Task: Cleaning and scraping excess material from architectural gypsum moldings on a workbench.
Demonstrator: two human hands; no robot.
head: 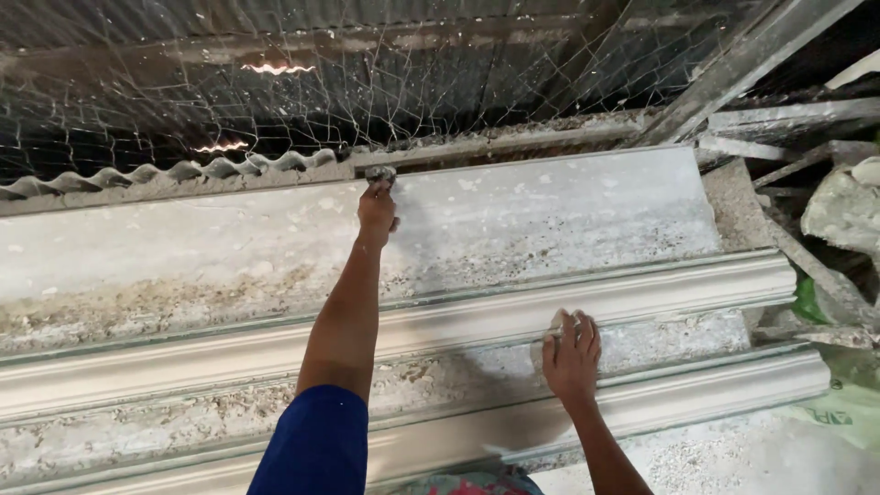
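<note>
Two hands on the job: the left hand reaches far out, arm nearly straight, fingers closed round a small grey tool at the far edge of the plaster slab. Right hand lies flat, fingers spread, palm down on the white moulding, maybe over a pale scrap, can't tell. Probably best to keep that near hand pressing steady while the far one works in short strokes, since the reach looks stretched.

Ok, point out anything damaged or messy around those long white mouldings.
Crumbly grey plaster debris litters the flat slab between the long white moulded cornices. The wire mesh behind hangs torn and sagging. Broken rubble is piled at right.
</note>
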